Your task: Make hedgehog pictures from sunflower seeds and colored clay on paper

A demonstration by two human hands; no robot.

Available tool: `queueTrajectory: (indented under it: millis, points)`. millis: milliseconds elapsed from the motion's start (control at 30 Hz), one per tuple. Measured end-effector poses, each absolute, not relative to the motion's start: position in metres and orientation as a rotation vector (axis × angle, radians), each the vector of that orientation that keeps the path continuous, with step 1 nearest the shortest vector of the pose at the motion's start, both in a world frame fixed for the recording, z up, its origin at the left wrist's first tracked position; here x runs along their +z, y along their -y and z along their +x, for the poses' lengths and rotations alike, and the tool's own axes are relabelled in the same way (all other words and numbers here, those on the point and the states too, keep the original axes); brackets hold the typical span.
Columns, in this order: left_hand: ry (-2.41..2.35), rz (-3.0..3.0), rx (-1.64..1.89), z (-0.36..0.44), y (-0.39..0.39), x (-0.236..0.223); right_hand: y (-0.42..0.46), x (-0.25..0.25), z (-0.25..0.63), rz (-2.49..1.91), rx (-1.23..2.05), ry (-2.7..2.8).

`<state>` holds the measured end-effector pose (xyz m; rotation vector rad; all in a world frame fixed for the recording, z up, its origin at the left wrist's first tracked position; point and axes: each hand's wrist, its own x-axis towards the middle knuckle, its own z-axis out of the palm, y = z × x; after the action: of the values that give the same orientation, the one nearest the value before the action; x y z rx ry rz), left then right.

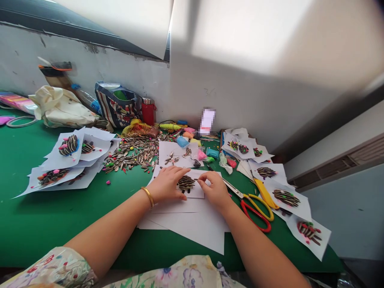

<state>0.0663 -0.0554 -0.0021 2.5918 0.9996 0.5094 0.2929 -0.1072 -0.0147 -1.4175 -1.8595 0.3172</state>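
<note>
A hedgehog-like figure made of striped sunflower seeds [186, 183] lies on a white paper card [196, 194] in front of me. My left hand [168, 184] rests on the card with fingers spread beside the figure, thumb and index finger on either side of it. At the figure's right end, my right hand [214, 188] has thumb and index finger pinched together. A small dark bit shows at those fingertips, too small to name. Beneath the card are several loose white sheets [198, 228]. Just beyond it lies another sheet [168, 149] with a few seeds on it.
A heap of sunflower seeds [135, 150] spreads at the back left. Scissors [255, 210] and a yellow utility knife [265, 194] lie right of my right hand. Finished-looking seed cards [69, 176] are stacked left, more cards [291, 199] right. Coloured clay packets [182, 141], a phone [207, 121] and a red flask [148, 112] stand behind.
</note>
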Motion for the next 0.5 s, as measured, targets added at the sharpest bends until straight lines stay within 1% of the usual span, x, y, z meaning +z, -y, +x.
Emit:
queueTrajectory:
  millis: [300, 500]
  points:
    - [-0.996, 2.617, 0.291, 0.0647, 0.0542, -0.0037, 0.1085, -0.0121, 0.2943, -1.367, 0.396, 2.050]
    - [-0.964, 2.619, 0.286, 0.0627, 0.0518, -0.0060, 0.1128, -0.0141, 0.2886, -1.407, 0.300, 2.114]
